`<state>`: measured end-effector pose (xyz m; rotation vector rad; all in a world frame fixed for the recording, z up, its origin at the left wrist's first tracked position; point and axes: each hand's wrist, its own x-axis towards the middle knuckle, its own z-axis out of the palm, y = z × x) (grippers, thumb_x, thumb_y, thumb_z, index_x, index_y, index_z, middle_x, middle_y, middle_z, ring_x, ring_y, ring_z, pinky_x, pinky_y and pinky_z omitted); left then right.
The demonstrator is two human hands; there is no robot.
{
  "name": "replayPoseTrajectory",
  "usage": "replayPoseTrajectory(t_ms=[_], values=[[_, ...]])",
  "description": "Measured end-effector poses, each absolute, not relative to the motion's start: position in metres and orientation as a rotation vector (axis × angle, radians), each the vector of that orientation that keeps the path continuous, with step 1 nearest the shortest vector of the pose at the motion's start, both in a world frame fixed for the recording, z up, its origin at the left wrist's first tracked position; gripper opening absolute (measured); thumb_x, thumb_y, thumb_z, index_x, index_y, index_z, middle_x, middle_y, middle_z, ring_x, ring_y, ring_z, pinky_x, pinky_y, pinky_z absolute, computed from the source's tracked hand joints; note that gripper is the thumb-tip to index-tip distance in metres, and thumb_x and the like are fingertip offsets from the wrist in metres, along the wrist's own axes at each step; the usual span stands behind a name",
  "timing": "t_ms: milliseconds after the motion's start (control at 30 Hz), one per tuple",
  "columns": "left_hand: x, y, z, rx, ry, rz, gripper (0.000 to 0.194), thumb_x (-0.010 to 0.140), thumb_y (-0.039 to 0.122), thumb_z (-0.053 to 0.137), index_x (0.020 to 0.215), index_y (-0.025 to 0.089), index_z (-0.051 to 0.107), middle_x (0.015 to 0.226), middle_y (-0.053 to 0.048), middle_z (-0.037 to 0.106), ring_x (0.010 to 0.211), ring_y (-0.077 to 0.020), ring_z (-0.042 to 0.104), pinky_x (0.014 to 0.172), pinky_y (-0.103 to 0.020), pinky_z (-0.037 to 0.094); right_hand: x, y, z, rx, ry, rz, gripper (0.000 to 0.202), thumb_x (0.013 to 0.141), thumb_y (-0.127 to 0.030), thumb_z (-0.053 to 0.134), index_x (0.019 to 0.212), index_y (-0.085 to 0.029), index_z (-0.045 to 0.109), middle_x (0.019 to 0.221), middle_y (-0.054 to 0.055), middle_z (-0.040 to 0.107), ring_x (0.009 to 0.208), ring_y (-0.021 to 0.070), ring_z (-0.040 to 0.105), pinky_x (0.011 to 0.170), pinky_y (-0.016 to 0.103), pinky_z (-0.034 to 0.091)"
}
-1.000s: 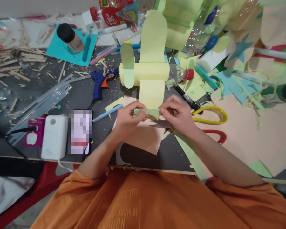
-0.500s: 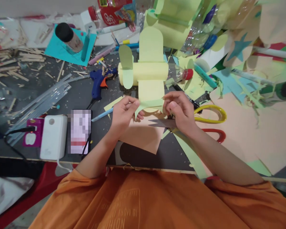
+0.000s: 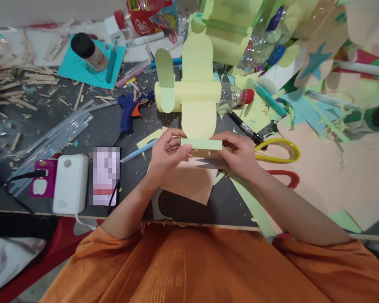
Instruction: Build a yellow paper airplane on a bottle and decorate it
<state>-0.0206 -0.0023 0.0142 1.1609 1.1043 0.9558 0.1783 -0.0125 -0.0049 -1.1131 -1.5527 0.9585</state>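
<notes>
A pale green paper strip point(image 3: 205, 144) is stretched between my two hands, edge toward me. My left hand point(image 3: 170, 152) pinches its left end with thumb and fingers, and my right hand point(image 3: 238, 152) pinches the right end. Just beyond lies a bottle wrapped in yellow paper point(image 3: 197, 93), its clear neck and red cap to the right. Rounded yellow paper wings point(image 3: 198, 120) stick out from it, and a green rounded strip point(image 3: 166, 90) crosses its left end. Scissors point(image 3: 278, 150) with yellow and red handles lie beneath my right hand, their blades partly covered.
A blue glue gun point(image 3: 128, 111) lies left of the wrapped bottle, near clear glue sticks point(image 3: 55, 143). A phone point(image 3: 105, 176) and a white power bank point(image 3: 70, 184) rest at the front left. Peach paper point(image 3: 186, 183) is under my hands. A black marker point(image 3: 244, 127) lies right.
The green strip was curved and hanging down at its left end; now it is held straight. My right hand has closed on its right end, and the near wing's rounded tip is uncovered.
</notes>
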Motion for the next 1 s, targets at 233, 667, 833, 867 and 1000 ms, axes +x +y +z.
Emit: replayPoseTrajectory(t_ms=[233, 667, 833, 867, 1000], values=[[-0.025, -0.009, 0.003, 1.410, 1.084, 1.022, 0.041, 0.075, 0.035, 0.079, 0.100, 0.025, 0.047, 0.082, 0.003, 0.069, 0.071, -0.0112, 0.071, 0.063, -0.020, 0.055, 0.180, -0.013, -0.001, -1.144, -1.504, 1.088, 0.007, 0.070, -0.017, 0.058, 0.065, -0.022, 0.061, 0.059, -0.003, 0.061, 0.049, 0.0101, 0.046, 0.048, 0.023, 0.037], [-0.028, -0.006, 0.019, 1.358, 1.069, 0.947, 0.028, 0.080, 0.045, 0.074, 0.073, 0.021, 0.063, 0.065, 0.001, 0.067, 0.055, -0.0106, 0.063, 0.053, -0.022, 0.051, 0.184, -0.014, -0.003, -0.935, -1.651, 1.168, 0.028, 0.090, -0.042, 0.064, 0.073, -0.021, 0.064, 0.062, -0.001, 0.062, 0.049, 0.0110, 0.052, 0.047, 0.024, 0.039], [-0.029, -0.003, 0.015, 1.204, 1.150, 1.091, 0.033, 0.079, 0.051, 0.070, 0.073, 0.024, 0.052, 0.056, 0.005, 0.057, 0.043, -0.0109, 0.056, 0.046, -0.025, 0.052, 0.176, -0.017, -0.010, -1.065, -1.289, 0.951, 0.030, 0.090, -0.053, 0.067, 0.091, -0.025, 0.055, 0.074, -0.004, 0.060, 0.049, 0.0080, 0.053, 0.048, 0.024, 0.046], [-0.029, -0.002, 0.014, 1.184, 1.163, 1.116, 0.031, 0.080, 0.049, 0.068, 0.074, 0.025, 0.051, 0.057, 0.005, 0.056, 0.042, -0.0108, 0.056, 0.046, -0.026, 0.052, 0.174, -0.018, -0.010, -1.098, -1.265, 0.923, 0.028, 0.091, -0.050, 0.068, 0.090, -0.025, 0.055, 0.074, -0.004, 0.061, 0.048, 0.0077, 0.054, 0.047, 0.024, 0.046], [-0.031, 0.004, 0.013, 1.222, 1.200, 1.219, 0.023, 0.085, 0.038, 0.064, 0.074, 0.024, 0.048, 0.071, 0.001, 0.054, 0.051, -0.0106, 0.058, 0.050, -0.027, 0.053, 0.170, -0.020, -0.007, -1.115, -1.221, 0.866, 0.021, 0.093, -0.043, 0.068, 0.087, -0.025, 0.060, 0.076, -0.002, 0.071, 0.050, 0.0096, 0.062, 0.046, 0.024, 0.049]])
